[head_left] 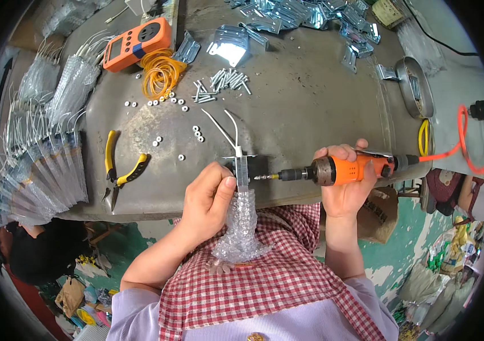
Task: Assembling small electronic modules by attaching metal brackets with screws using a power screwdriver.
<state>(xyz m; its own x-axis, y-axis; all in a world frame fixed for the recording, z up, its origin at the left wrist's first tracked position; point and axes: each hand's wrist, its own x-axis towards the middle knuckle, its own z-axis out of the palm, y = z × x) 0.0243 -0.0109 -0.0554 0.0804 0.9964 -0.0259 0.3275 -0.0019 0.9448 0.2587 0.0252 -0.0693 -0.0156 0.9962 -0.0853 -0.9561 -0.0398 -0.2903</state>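
Observation:
At the front edge of the table, my left hand is closed around a metal bracket with two white wires rising from its top. Below the bracket hangs a sleeve of bubble wrap, whose contents I cannot make out. My right hand grips an orange power screwdriver, held level. Its bit points left at the bracket's side, seemingly just short of it. Yellow-handled pliers lie left of my left hand. Small white rings are scattered beyond it.
Screws lie in a pile mid-table, beside a coil of orange cord and an orange meter. Bent metal brackets heap at the back. Bubble-wrapped wired parts line the left. A metal dish and the red cable are at right.

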